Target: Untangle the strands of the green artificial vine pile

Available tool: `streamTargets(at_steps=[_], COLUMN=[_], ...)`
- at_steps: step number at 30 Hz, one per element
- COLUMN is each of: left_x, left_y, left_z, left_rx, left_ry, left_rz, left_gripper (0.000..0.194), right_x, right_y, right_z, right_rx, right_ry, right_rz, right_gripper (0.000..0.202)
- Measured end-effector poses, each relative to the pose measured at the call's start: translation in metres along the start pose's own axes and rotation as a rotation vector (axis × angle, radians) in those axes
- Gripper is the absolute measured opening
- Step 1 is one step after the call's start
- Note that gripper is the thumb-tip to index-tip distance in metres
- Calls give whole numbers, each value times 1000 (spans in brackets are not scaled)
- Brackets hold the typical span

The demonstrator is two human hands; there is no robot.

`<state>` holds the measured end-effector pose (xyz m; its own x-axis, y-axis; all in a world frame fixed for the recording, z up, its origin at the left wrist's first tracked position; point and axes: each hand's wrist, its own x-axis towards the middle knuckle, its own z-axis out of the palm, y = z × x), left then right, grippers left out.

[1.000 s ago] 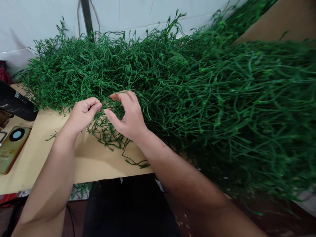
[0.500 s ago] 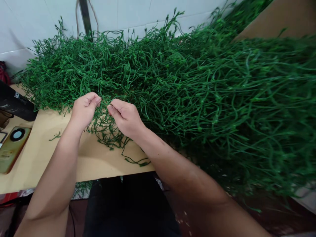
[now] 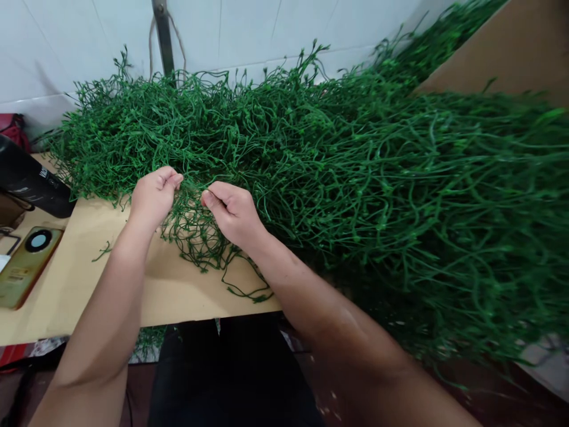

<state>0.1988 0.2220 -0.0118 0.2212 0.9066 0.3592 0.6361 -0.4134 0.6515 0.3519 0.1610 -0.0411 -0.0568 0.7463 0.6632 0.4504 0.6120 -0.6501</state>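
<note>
Tiled wall (image 3: 249, 24), green heap (image 3: 364, 166) below it; both hands pinching at its near fringe

Clock centred on the right hand (image 3: 235, 213). Wall spans 12 o'clock, a metal post (image 3: 163, 41) against it at 11. The heap of tangled green strands runs from 10 round through 12 to 4. Tan sheet (image 3: 178, 296) under the work; cardboard flap (image 3: 511, 53) at 2. Black bottle (image 3: 33, 178) at 9; phone (image 3: 31, 267) between 8 and 9.

Left hand (image 3: 153, 193) at 9, just apart from the right. Each has thumb pressed to curled forefinger, apparently on fine strands; exact grip too small to confirm. Loose tuft (image 3: 195, 237) at 8, looped strand (image 3: 249, 293) at 6, stray sprig (image 3: 102, 252) past the left forearm.

Judged step: handling fine strands fingertip to fingertip. Next move would call for firm pinches and little tug on the tangle.

Edges: sheet's near edge at 6 to 7, the lap just beyond. Room: best at 7 to 8, between the forearms; 12 to 3 is crowded by heap.
</note>
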Motion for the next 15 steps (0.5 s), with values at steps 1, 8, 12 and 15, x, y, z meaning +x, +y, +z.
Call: streamTargets(at_steps=[1,8,12,15], left_x=[0,-7,-10,-10], left_y=[-4,-2,1,-1], left_z=[-3,-15,-13,-10], left_rx=[-36,-231,-302,-320], left_ry=[-20,-145,-201,-186], left_rz=[-1,57,84,57], left_gripper=[21,26,36,39], right_x=[1,3,2,1], right_y=[3,21,20,15], right_z=[1,-2,-2,-2], right_rx=[26,70,153,217], right_ry=[-18,-69,-41,-17], right_rz=[12,125,134,146], right_gripper=[36,35,38,41])
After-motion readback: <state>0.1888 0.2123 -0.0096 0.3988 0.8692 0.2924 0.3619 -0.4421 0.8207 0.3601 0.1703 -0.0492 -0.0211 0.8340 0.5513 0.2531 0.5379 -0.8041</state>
